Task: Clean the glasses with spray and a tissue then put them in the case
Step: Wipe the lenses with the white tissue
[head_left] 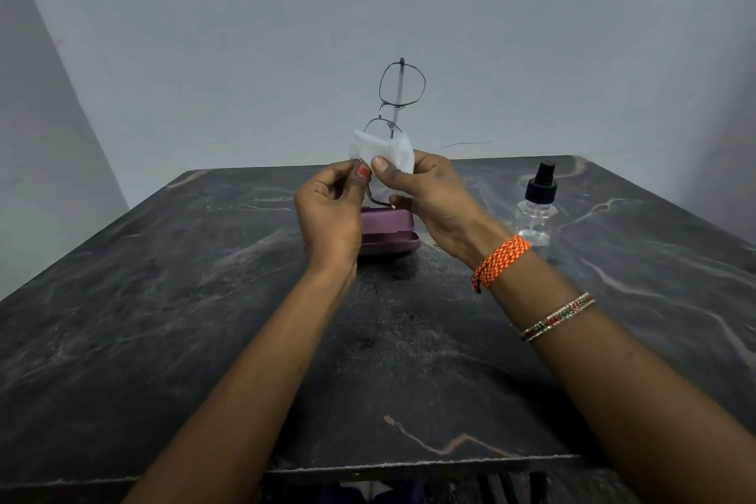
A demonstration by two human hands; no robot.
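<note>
Thin dark metal-framed glasses (401, 85) are held upright above the table, one lens on top of the other. My left hand (330, 213) pinches the lower end of the frame. My right hand (425, 196) presses a folded white tissue (382, 151) around the lower lens, thumb on the front. The upper lens is bare. A purple glasses case (388, 231) lies shut on the table just behind and below my hands, partly hidden by them. A clear spray bottle (536, 213) with a black pump top stands to the right of my right wrist.
The dark marbled table (204, 299) ends at a plain grey wall behind and at its front edge near me. Dark bars of something show below the front edge.
</note>
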